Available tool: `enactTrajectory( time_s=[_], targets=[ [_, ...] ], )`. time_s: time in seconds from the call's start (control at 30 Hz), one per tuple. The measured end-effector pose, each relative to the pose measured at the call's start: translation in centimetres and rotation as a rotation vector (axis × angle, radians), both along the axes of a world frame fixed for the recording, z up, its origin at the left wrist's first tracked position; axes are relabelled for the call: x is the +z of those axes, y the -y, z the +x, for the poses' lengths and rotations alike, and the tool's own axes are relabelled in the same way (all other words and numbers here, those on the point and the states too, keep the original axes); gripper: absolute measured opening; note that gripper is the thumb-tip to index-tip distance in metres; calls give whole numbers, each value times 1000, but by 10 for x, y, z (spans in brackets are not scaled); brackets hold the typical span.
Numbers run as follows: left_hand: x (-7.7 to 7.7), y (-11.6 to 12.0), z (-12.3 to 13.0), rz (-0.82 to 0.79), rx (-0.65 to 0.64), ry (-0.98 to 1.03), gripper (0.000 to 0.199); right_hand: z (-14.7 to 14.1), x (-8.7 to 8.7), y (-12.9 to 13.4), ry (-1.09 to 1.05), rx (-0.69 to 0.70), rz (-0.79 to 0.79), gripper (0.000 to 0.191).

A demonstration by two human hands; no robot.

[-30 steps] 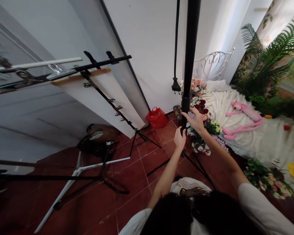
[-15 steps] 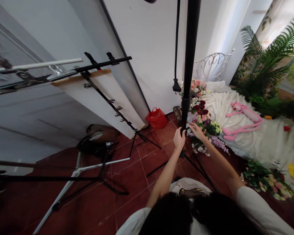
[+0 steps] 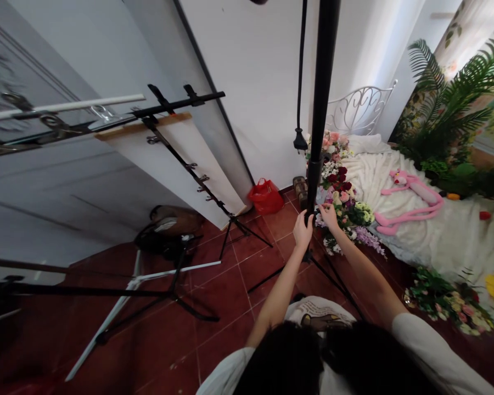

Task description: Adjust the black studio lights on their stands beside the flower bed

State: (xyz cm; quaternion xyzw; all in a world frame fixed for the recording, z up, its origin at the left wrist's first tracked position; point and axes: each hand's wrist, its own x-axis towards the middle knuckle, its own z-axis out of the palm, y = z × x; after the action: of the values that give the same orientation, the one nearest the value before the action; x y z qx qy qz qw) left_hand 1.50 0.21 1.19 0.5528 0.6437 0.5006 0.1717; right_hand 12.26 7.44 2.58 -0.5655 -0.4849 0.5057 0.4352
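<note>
A tall black stand pole [image 3: 323, 82] rises in front of me from a tripod base with spread legs. My left hand [image 3: 303, 231] is wrapped round the pole's lower part, at a dark collar. Close on the pole's right side is my right hand [image 3: 329, 216], its fingers pinched at a small dark part that is mostly hidden, perhaps a knob. A black cable with a plug [image 3: 300, 140] hangs beside the pole, left of it.
Left are a backdrop frame with metal clips [image 3: 57, 125], a white panel on a black tripod [image 3: 235, 221] and white stand legs [image 3: 135, 282]. A red bag [image 3: 265, 196] lies by the wall. Right are flowers [image 3: 343, 196] and a white-covered bed with a pink plush toy [image 3: 424, 192].
My right fingers have drawn in closer to the pole and pinched together. My left hand keeps its place on the pole. The whole view has shifted slightly.
</note>
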Motion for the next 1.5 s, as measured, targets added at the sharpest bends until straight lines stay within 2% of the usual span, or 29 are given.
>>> enactTrajectory(
  time_s=[0.13,0.27,0.37,0.5,0.63,0.8,1.0,1.17,1.27,1.37,1.43,1.5],
  targets=[
    [-10,9,0,28,22,107,42,10,-17,34,-220,-113,-35,37],
    [-30,29,4,-6,79,166,37,37,-40,76,-288,-176,-119,31],
    [-42,44,14,-71,-11,188,35,63,-58,111,-319,-269,-183,30],
    [-49,53,38,-115,-141,157,33,95,-77,158,-386,-409,-216,27],
    [-50,54,73,-138,-328,116,32,120,-84,201,-402,-608,-251,23],
    [-48,69,134,-169,-628,93,31,148,-84,256,-468,-868,-201,30],
    [-45,120,209,-153,-994,53,31,167,-81,336,-525,-1216,-101,29],
    [-38,172,256,-132,-1297,46,31,171,-79,401,-586,-1434,4,24],
    [-33,199,278,-102,-1513,55,31,172,-77,429,-615,-1526,37,21],
    [-28,220,297,-60,-1737,68,33,176,-71,445,-691,-1546,35,23],
    [-26,231,308,-56,-1816,69,35,181,-65,449,-758,-1508,12,29],
    [-26,239,317,-73,-1835,50,37,189,-59,449,-790,-1464,3,34]
  ],
)
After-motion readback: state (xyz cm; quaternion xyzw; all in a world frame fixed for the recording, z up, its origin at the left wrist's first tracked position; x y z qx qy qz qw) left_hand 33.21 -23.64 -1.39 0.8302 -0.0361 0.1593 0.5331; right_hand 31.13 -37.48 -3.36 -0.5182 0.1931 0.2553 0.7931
